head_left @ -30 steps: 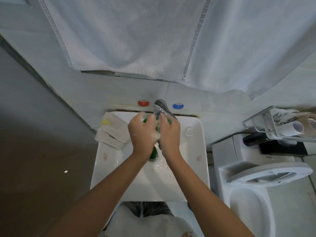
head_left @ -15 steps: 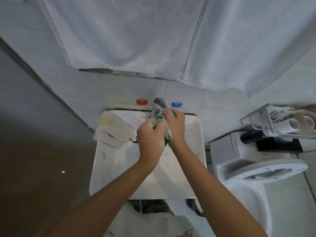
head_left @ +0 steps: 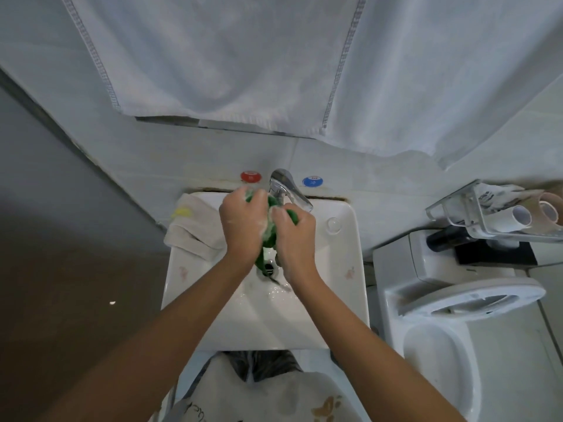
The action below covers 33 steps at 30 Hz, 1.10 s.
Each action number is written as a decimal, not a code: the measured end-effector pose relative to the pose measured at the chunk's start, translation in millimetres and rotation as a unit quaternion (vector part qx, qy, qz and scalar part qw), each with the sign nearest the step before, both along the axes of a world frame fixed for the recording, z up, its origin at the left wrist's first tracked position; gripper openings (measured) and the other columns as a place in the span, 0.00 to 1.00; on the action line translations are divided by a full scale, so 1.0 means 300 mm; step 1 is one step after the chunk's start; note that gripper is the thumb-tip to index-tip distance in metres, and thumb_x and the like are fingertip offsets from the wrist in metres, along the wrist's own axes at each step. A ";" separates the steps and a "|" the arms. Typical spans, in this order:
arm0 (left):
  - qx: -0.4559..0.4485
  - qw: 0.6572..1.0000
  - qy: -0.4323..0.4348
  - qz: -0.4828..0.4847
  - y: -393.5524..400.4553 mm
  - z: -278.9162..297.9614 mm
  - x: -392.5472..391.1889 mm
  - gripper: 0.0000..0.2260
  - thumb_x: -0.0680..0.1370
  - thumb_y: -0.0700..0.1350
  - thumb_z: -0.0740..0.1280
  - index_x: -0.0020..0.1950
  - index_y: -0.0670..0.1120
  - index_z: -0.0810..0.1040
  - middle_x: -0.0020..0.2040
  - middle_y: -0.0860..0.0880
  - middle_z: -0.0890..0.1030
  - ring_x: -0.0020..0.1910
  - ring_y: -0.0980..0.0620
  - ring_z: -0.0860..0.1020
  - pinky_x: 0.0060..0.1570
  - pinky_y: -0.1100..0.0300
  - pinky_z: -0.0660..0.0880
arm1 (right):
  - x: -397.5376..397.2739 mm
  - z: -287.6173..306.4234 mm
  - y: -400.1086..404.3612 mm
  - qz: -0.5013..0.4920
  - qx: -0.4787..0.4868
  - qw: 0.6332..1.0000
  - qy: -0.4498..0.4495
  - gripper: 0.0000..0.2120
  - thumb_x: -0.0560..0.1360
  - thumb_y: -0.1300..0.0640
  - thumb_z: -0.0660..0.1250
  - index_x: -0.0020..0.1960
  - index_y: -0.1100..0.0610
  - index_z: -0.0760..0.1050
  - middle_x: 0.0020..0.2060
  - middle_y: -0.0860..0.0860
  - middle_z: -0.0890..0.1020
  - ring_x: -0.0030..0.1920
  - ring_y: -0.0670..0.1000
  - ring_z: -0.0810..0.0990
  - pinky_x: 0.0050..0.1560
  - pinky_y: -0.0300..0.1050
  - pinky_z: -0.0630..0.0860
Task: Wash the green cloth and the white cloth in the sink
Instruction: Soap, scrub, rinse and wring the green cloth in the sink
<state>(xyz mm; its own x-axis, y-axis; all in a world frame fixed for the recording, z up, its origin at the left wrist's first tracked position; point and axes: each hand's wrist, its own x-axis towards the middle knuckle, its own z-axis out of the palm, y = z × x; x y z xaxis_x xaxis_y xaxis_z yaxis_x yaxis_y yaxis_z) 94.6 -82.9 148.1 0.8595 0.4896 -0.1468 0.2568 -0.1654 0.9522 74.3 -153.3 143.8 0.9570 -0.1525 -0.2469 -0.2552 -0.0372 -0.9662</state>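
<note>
Gripping the soapy green cloth (head_left: 268,229) with left hand (head_left: 242,223) and right hand (head_left: 295,236) over the sink (head_left: 344,287), near its back edge; white cloth (head_left: 192,229) draped on the back-left corner.

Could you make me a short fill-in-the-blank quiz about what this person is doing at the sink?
1. Both hands, left hand and right hand, grip the soapy ____ cloth.
2. The white cloth lies on the sink's ____ rim.
3. Left of the faucet sits a ____ cap; right of it, a blue cap.

Missing words: green; left; red
</note>
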 end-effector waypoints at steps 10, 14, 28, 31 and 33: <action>0.001 0.998 -0.055 -0.002 -0.020 0.004 -0.070 0.19 0.74 0.34 0.63 0.27 0.48 0.61 0.23 0.54 0.63 0.23 0.59 0.62 0.25 0.67 0.59 | -0.004 0.006 -0.009 -0.007 -0.011 1.000 -0.016 0.19 0.75 0.65 0.61 0.27 0.54 0.62 0.23 0.47 0.64 0.27 0.48 0.62 0.28 0.41 0.61; -0.001 0.996 -0.082 -0.040 -0.073 0.022 -0.129 0.20 0.75 0.34 0.63 0.27 0.50 0.62 0.21 0.55 0.67 0.22 0.59 0.64 0.25 0.69 0.60 | 0.059 -0.006 -0.012 -0.072 0.005 0.997 0.006 0.13 0.75 0.61 0.62 0.33 0.61 0.69 0.28 0.56 0.67 0.31 0.52 0.65 0.33 0.47 0.64; -0.019 0.999 -0.021 -0.026 0.019 0.022 -0.025 0.14 0.77 0.41 0.63 0.31 0.47 0.68 0.28 0.51 0.70 0.28 0.56 0.67 0.31 0.60 0.66 | -0.069 0.031 -0.053 0.069 0.050 0.996 0.036 0.13 0.77 0.58 0.66 0.35 0.57 0.71 0.27 0.47 0.73 0.27 0.43 0.71 0.30 0.35 0.69; -0.036 0.994 -0.022 -0.105 0.076 0.037 -0.028 0.11 0.79 0.44 0.64 0.38 0.42 0.75 0.33 0.47 0.75 0.30 0.55 0.74 0.32 0.61 0.73 | -0.064 0.047 -0.121 0.119 0.036 0.992 0.031 0.10 0.77 0.56 0.67 0.37 0.56 0.73 0.30 0.46 0.77 0.30 0.42 0.75 0.33 0.35 0.72; -0.032 0.988 -0.011 -0.152 0.111 0.061 -0.030 0.10 0.79 0.44 0.64 0.42 0.39 0.76 0.34 0.47 0.77 0.28 0.59 0.76 0.28 0.64 0.75 | -0.060 0.053 -0.161 0.139 0.023 0.990 0.029 0.09 0.77 0.56 0.68 0.40 0.58 0.73 0.32 0.47 0.77 0.32 0.42 0.76 0.34 0.35 0.73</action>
